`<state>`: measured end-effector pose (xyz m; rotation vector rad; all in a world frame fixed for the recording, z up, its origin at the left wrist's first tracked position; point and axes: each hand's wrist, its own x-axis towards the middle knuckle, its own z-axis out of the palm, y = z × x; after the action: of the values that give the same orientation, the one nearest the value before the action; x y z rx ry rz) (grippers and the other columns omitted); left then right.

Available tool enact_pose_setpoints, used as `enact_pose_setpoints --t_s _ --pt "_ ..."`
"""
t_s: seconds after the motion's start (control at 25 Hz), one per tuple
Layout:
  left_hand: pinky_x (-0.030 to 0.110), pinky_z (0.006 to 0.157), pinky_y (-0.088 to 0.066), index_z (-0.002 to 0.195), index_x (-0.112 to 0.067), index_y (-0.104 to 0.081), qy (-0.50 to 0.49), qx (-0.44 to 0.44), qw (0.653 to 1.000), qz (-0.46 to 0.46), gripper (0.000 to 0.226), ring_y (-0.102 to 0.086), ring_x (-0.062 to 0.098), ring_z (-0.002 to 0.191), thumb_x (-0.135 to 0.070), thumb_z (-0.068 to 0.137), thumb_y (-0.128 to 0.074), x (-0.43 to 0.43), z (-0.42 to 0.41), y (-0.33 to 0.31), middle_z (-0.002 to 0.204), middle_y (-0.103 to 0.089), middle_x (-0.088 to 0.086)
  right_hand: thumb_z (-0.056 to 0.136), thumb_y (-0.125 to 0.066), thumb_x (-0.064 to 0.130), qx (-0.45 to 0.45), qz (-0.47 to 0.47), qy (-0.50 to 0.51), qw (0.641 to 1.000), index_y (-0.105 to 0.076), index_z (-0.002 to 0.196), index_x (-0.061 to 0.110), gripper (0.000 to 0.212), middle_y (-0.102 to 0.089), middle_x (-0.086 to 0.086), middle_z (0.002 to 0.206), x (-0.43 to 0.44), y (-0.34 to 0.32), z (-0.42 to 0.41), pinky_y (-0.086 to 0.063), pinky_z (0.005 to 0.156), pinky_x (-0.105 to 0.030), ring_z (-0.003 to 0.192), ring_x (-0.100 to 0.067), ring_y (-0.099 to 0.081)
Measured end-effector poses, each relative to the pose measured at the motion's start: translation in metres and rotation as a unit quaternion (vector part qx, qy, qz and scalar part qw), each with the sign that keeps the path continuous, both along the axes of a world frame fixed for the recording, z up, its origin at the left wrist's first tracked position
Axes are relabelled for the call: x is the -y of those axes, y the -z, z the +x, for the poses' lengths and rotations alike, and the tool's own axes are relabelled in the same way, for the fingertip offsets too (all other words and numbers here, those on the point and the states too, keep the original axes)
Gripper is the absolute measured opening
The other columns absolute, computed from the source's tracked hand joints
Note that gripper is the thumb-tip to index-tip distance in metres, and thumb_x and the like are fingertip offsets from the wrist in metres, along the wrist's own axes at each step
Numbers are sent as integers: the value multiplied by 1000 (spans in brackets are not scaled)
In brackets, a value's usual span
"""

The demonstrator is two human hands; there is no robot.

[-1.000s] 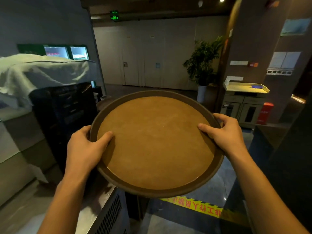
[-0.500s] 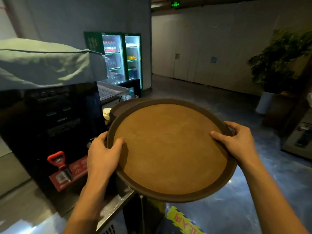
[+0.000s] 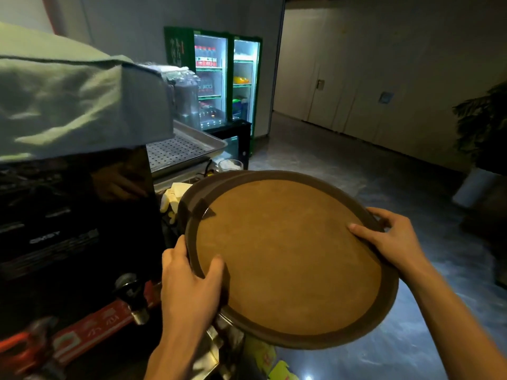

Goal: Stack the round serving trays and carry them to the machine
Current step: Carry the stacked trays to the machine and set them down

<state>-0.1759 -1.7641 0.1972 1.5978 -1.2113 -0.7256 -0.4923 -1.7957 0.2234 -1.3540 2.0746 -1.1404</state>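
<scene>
Closer now to the black machine (image 3: 76, 215), both hands, left hand (image 3: 189, 281) and right hand (image 3: 395, 242), clench the stacked round trays (image 3: 288, 259) beside a perforated metal tray (image 3: 181, 150).

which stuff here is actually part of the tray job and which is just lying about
Part of the job:
- top tray, held by left hand and right hand
- second tray showing beneath it
- black machine on the left

Just lying about:
- grey-green cloth over the machine
- perforated metal tray
- lit drinks fridge
- potted plant
- glass
</scene>
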Motion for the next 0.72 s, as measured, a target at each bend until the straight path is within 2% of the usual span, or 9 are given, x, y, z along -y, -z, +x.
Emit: enact_pose_setpoints --t_s 0.08,0.2,0.32,0.44,0.52,0.64,0.72 --pt "34 86 -44 139 -20 -41 -4 1 1000 18 60 -49 19 105 -31 85 -64 16 -3 -1 122 -43 4 77 -76 41 -7 11 -30 999 -52 138 18 70 -55 -12 136 30 6 -3 -46 94 -48 121 -33 -54" --pt "44 99 -44 143 -18 -35 -18 7 999 28 70 -42 25 120 -40 81 -57 36 -11 6 129 -48 5 77 -76 43 -19 21 -77 997 -52 137 16 70 -57 -12 134 79 16 -8 -46 88 -42 116 -30 -56" --pt "42 99 -39 142 -21 -36 -61 -2 997 45 63 -30 20 118 -33 83 -55 47 -27 8 123 -53 3 79 -76 40 -36 26 -128 991 -54 135 15 65 -60 -12 130 122 25 -14 -46 85 -39 103 -21 -56" --pt "48 107 -34 150 -24 -23 -117 -24 990 68 72 -23 22 129 -27 88 -59 55 -48 3 125 -40 -1 81 -74 41 -82 33 -171 981 -54 135 14 63 -62 -11 128 156 31 -21 -50 89 -43 108 -27 -60" --pt "49 110 -32 152 -27 -19 -152 -48 985 61 75 -27 28 132 -22 89 -60 60 -59 1 118 -28 -5 83 -71 43 -120 23 -196 973 -54 134 15 60 -64 -9 125 174 36 -23 -52 89 -44 105 -27 -62" --pt "47 107 -32 150 -32 -24 -197 -69 977 46 71 -35 30 127 -18 90 -59 66 -68 5 132 -30 6 83 -63 53 -169 17 -235 957 -59 121 22 49 -68 -5 107 195 39 -22 -56 81 -49 91 -23 -65" --pt "47 104 -33 148 -34 -27 -221 -64 973 34 68 -31 29 129 -16 90 -57 69 -69 9 130 -33 4 82 -53 61 -235 19 -247 940 -60 111 26 46 -67 1 94 204 41 -18 -57 73 -45 81 -18 -64"
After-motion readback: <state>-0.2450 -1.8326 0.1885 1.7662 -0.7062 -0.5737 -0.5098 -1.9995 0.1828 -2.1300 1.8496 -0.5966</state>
